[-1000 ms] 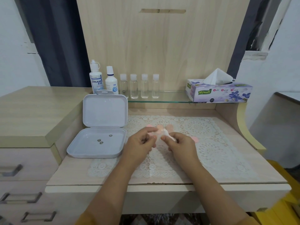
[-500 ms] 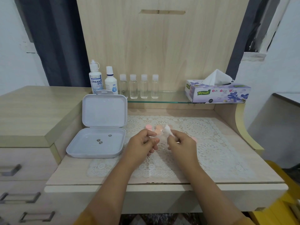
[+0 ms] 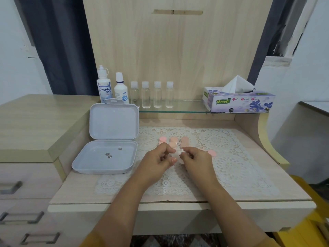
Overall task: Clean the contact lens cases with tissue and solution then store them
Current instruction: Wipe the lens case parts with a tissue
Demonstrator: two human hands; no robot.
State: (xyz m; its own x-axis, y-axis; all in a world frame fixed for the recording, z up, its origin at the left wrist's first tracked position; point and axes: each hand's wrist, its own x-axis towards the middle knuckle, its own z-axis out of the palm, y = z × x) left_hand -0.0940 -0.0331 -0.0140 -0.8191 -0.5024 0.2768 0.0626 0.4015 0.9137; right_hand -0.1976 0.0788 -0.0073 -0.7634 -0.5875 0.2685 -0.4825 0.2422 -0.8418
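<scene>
Both hands meet over the lace mat (image 3: 231,157). My left hand (image 3: 158,159) has its fingers curled round a small pink contact lens case piece (image 3: 173,159), mostly hidden. My right hand (image 3: 195,158) pinches a crumpled white tissue (image 3: 178,154) against it. Several pink lens case parts (image 3: 173,140) lie on the mat just beyond my fingers, and one pink cap (image 3: 212,153) lies right of my right hand. An open grey storage box (image 3: 105,157) sits to the left, lid upright. Two solution bottles (image 3: 105,86) stand behind it.
Several small clear bottles (image 3: 151,95) line the glass shelf (image 3: 187,111). A purple tissue box (image 3: 238,100) sits at the shelf's right end. Three small round metal bits (image 3: 109,155) lie in the box. A drawer unit (image 3: 23,193) stands on the left.
My hands parted briefly, the right lifting the tissue away, then came together again with the tissue pressed to the case piece. Nothing else moved.
</scene>
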